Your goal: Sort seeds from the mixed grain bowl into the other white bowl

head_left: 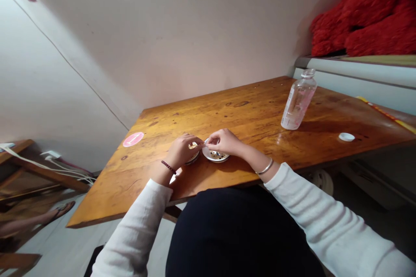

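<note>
My left hand (184, 147) and my right hand (224, 142) meet over two small white bowls near the table's front edge. Thumb and fingers of each hand are pinched together, almost tip to tip; whatever is between them is too small to make out. Beneath my right hand, the right bowl (215, 161) holds small yellowish and dark bead-like pieces. My left hand partly covers the left bowl (194, 161), where yellowish pieces show. Something white (176, 175) lies on the table beside my left wrist, partly hidden by it.
On the wooden table (195, 117), a clear plastic bottle (298, 101) stands uncapped at the right. A white cap (346, 137) lies nearer the edge. A round pink sticker (133, 139) is at the left. Another person's foot (61, 211) shows at far left; cables (65, 165) hang behind.
</note>
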Demonstrator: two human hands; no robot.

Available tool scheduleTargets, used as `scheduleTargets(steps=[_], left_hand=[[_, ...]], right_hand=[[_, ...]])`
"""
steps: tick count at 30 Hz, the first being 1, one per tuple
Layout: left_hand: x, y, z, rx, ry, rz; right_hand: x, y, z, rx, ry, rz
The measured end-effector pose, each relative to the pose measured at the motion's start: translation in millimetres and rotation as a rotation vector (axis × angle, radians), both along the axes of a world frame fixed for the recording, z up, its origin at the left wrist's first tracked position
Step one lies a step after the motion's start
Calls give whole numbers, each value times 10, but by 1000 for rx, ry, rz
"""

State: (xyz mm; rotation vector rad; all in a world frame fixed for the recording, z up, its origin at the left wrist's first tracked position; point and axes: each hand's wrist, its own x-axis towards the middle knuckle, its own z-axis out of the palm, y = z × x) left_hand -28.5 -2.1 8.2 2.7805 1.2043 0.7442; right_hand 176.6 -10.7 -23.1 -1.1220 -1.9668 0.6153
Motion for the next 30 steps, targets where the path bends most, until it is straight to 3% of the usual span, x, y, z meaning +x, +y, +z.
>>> scheduleTargets(steps=[11, 17, 25, 30], left_hand=[[-4, -1, 17, -60, -44, 4], [-4, 1, 36, -101, -73, 105], [-42, 13, 68, -96, 125, 474], [-74, 29, 60, -104, 187, 584]], right_hand=[[13, 19, 11, -63, 34, 8], [9, 21, 20, -51, 69, 7], [9, 16, 41, -26, 121, -22], [1, 15, 47, -26, 168, -37]])
